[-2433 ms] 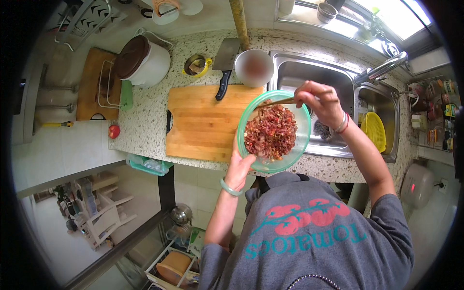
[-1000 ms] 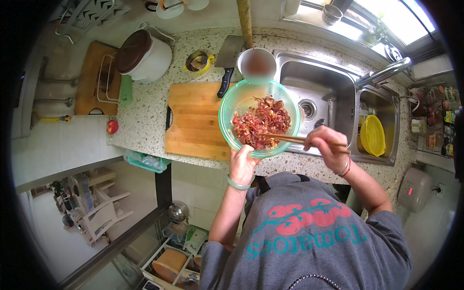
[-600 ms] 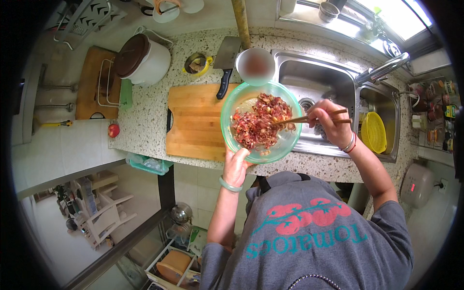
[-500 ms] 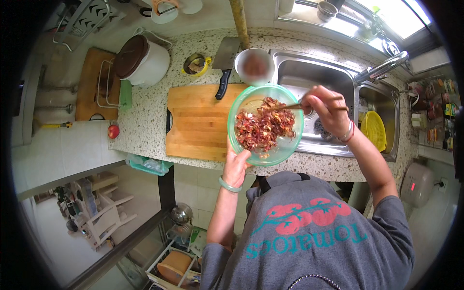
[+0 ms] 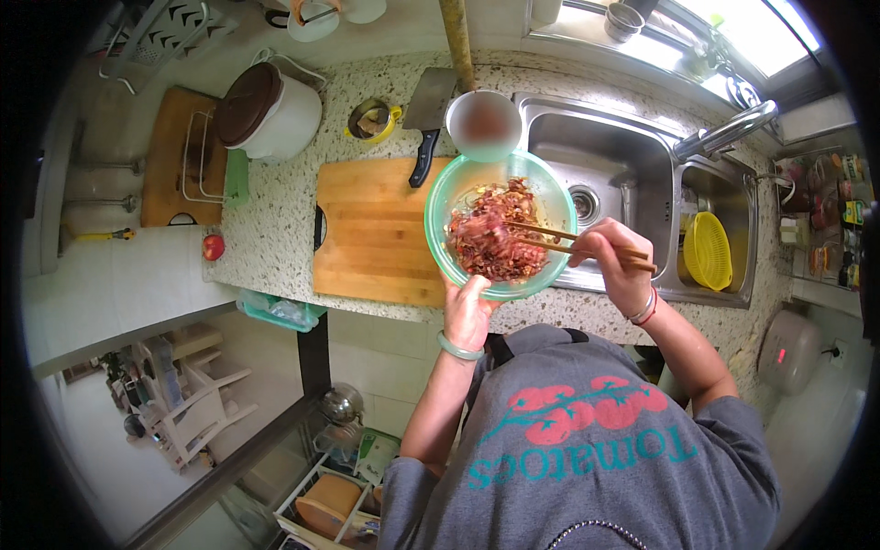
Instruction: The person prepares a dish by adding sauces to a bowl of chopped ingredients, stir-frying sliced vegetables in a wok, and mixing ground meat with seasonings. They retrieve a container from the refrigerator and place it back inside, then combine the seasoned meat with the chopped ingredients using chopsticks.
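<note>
My left hand (image 5: 469, 310) grips the near rim of a green glass bowl (image 5: 443, 207) and holds it above the counter edge. The bowl is filled with chopped reddish meat (image 5: 495, 240). My right hand (image 5: 612, 266) holds a pair of wooden chopsticks (image 5: 568, 242) whose tips are buried in the meat. A green bangle sits on my left wrist and a red band on my right one.
A wooden cutting board (image 5: 376, 231) lies left of the bowl, with a cleaver (image 5: 428, 119) at its far edge. A steel sink (image 5: 614, 183) holds a yellow strainer (image 5: 708, 249). A white pot (image 5: 270, 110), a small yellow cup (image 5: 371, 119) and a red tomato (image 5: 213, 246) stand on the speckled counter.
My right hand has kept circling the chopsticks through the meat, from the bowl's far side to its right side. The bowl shifted slightly in my left hand.
</note>
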Action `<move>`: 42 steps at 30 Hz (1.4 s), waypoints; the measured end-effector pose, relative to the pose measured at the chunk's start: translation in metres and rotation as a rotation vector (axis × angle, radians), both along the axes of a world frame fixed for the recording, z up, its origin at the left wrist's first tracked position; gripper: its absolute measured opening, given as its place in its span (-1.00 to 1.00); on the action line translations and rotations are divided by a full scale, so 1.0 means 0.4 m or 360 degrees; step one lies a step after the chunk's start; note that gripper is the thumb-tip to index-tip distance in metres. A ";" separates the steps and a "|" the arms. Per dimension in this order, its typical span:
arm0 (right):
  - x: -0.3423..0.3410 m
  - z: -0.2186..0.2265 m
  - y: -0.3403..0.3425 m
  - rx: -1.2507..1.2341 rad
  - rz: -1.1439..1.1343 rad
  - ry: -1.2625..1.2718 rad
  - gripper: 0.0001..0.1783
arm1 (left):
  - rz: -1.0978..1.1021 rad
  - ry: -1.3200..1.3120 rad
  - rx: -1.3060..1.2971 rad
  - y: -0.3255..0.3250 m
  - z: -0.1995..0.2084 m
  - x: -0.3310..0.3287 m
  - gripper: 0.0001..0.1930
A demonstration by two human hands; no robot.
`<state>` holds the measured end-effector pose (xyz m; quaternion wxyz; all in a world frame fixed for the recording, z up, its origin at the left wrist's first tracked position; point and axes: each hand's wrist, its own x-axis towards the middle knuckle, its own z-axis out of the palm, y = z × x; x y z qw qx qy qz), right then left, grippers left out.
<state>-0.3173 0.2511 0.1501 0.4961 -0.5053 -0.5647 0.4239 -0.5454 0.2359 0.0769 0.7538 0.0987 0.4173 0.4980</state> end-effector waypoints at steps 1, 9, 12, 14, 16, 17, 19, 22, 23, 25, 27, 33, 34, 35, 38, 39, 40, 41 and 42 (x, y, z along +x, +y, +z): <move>-0.009 0.018 0.006 0.0095 0.0052 -0.0161 -0.90 | -0.0005 0.0006 0.0024 0.004 0.015 0.009 -0.24; -0.064 -0.029 0.002 0.0349 0.0343 -0.0364 -0.98 | -0.0105 -0.0035 0.0093 0.007 0.032 0.013 -0.26; 0.012 -0.017 0.003 0.0040 0.0230 -0.0231 -0.88 | -0.0122 -0.0080 0.0050 -0.011 0.009 -0.018 -0.34; 0.042 0.024 0.021 -0.0103 0.0148 0.0012 -0.82 | -0.0174 -0.0024 0.0058 -0.014 0.016 -0.029 -0.36; 0.083 0.025 0.053 -0.0069 0.0026 0.0199 -0.78 | -0.0189 -0.0024 0.0064 -0.011 0.020 -0.032 -0.37; 0.093 0.034 0.063 -0.0042 -0.0062 0.0211 -0.79 | -0.0194 -0.0024 0.0066 -0.011 0.021 -0.033 -0.38; 0.116 0.019 0.081 0.0043 -0.0108 0.0098 -0.79 | -0.0220 -0.0034 0.0089 -0.008 0.027 -0.033 -0.38; 0.113 -0.043 0.100 -0.0094 -0.0100 0.0141 -0.75 | -0.0277 -0.0038 0.0091 0.001 0.043 -0.030 -0.39; 0.107 -0.060 0.100 -0.0147 -0.0112 0.0272 -0.73 | -0.0299 -0.0039 0.0087 0.005 0.046 -0.028 -0.40; 0.092 -0.067 0.087 -0.0284 0.0038 0.0210 -0.70 | -0.0296 -0.0035 0.0076 0.010 0.043 -0.027 -0.38; 0.078 -0.051 0.050 -0.0245 0.0219 0.0105 -0.71 | -0.0279 -0.0077 0.0059 0.012 0.041 -0.034 -0.35; 0.061 0.030 -0.038 0.0266 0.0560 -0.0220 -0.94 | -0.0272 -0.0176 0.0055 0.022 0.031 -0.054 -0.24; 0.047 0.018 -0.035 0.0282 0.0606 -0.0290 -0.96 | -0.0284 -0.0221 0.0064 0.026 0.040 -0.048 -0.24; 0.032 -0.002 -0.027 0.0297 0.0653 -0.0360 -0.96 | -0.0302 -0.0209 0.0057 0.028 0.038 -0.046 -0.24; 0.035 -0.019 0.030 0.0353 0.0514 -0.0458 -0.94 | -0.0335 -0.0100 0.0068 0.023 0.035 -0.043 -0.25; 0.036 0.003 0.046 0.0371 0.0443 -0.0443 -0.93 | -0.0338 -0.0016 0.0086 0.020 0.038 -0.044 -0.25; 0.038 0.032 0.051 0.0219 0.0398 -0.0222 -0.92 | -0.0349 0.0066 0.0100 0.017 0.039 -0.045 -0.25; 0.040 0.050 0.067 0.0259 0.0422 -0.0126 -0.89 | -0.0348 0.0107 0.0138 0.018 0.037 -0.048 -0.26; 0.035 0.069 0.085 0.0286 0.0493 -0.0156 -0.90 | -0.0351 0.0146 0.0174 0.017 0.034 -0.050 -0.27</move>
